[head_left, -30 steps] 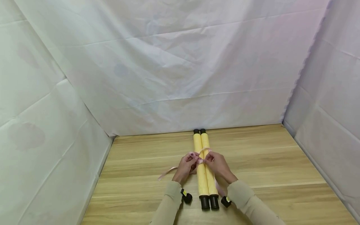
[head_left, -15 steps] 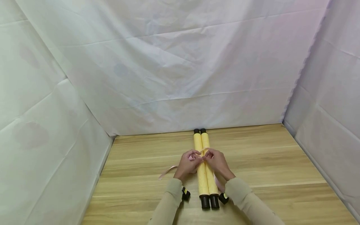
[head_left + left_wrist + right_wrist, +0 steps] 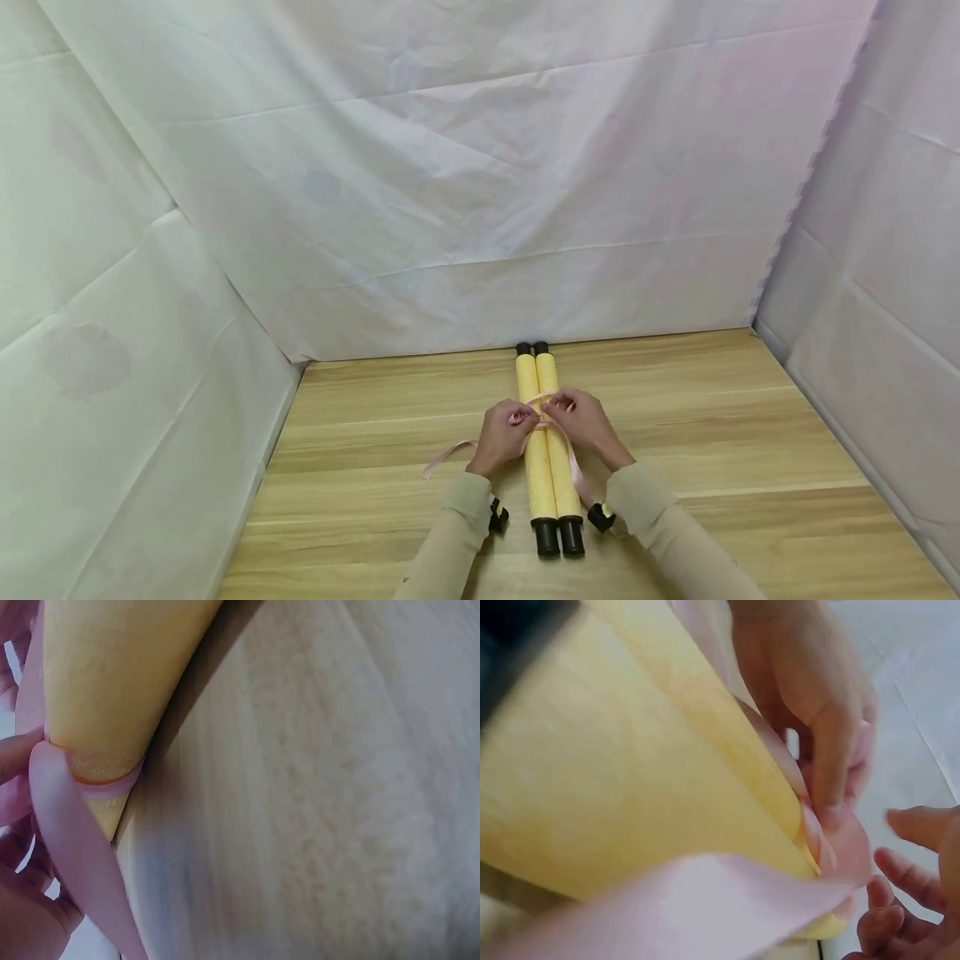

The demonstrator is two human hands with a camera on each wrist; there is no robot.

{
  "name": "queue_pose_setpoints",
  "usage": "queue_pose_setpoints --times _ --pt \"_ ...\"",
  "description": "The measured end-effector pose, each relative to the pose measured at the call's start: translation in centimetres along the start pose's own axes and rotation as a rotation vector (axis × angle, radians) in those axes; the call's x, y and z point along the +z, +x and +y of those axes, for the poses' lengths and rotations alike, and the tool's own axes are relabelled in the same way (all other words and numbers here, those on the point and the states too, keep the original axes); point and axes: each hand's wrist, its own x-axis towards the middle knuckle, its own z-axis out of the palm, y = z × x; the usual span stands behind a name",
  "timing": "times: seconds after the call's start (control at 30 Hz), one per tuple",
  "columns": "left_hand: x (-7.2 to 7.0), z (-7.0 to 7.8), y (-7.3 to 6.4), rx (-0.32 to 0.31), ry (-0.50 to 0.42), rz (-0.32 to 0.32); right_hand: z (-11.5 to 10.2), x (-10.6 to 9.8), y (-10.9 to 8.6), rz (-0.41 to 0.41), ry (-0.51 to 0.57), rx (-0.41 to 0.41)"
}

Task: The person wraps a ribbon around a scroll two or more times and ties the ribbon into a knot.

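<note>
A yellow scroll [image 3: 537, 467], wound into two rolls side by side with black end knobs, lies lengthwise on the table. A pink ribbon [image 3: 75, 840] goes around its middle. My left hand [image 3: 501, 433], on the scroll's left side, pinches a loop of the ribbon between thumb and fingers over the rolls. My right hand [image 3: 583, 418] hovers close over the right roll; in the right wrist view its thumb and fingers [image 3: 911, 877] are spread apart and hold nothing. One ribbon tail drapes down the scroll's right side, and another trails out left beneath the left hand.
The wood-grain table [image 3: 360, 467] extends to both sides of the scroll. White cloth walls [image 3: 480, 183] enclose it at the back, left and right. The scroll's far knobs reach the foot of the back cloth.
The right fingertips have come away from the left ones and moved slightly up. The ribbon now shows crossing the right roll. The left hand has shifted a little to the right.
</note>
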Motion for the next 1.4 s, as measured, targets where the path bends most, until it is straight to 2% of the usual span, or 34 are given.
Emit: queue_pose_setpoints --times 0.13,0.27,0.33,0.57,0.7,0.8,0.97,1.2,1.4 --pt "0.1 0.1 0.0 -0.022 -0.038 0.018 0.4 -0.7 0.9 0.015 -0.014 0.056" --pt "0.2 0.1 -0.1 -0.032 -0.059 0.026 0.9 -0.8 1.6 -0.014 -0.012 0.137" --pt "0.3 0.1 -0.1 -0.029 -0.068 0.038 1.0 -0.7 1.8 -0.027 -0.013 0.151" --pt "0.5 0.3 0.3 -0.042 -0.084 0.061 1.0 -0.2 2.0 -0.022 0.018 0.164" --pt "0.5 0.6 0.6 -0.063 -0.069 0.076 0.6 -0.3 1.7 -0.021 0.077 0.128" --pt "0.5 0.8 0.8 -0.083 -0.057 0.090 0.2 -0.3 1.5 -0.070 0.153 0.096" --pt "0.6 0.8 0.9 -0.099 -0.043 0.118 -0.2 -0.3 1.0 -0.155 0.275 0.125" --pt "1.0 0.7 0.9 -0.094 -0.030 0.177 -0.6 -0.1 0.5 -0.144 0.244 0.211" --pt "1.1 0.8 0.9 -0.146 -0.060 0.191 -0.6 0.1 0.6 -0.173 0.247 0.232"
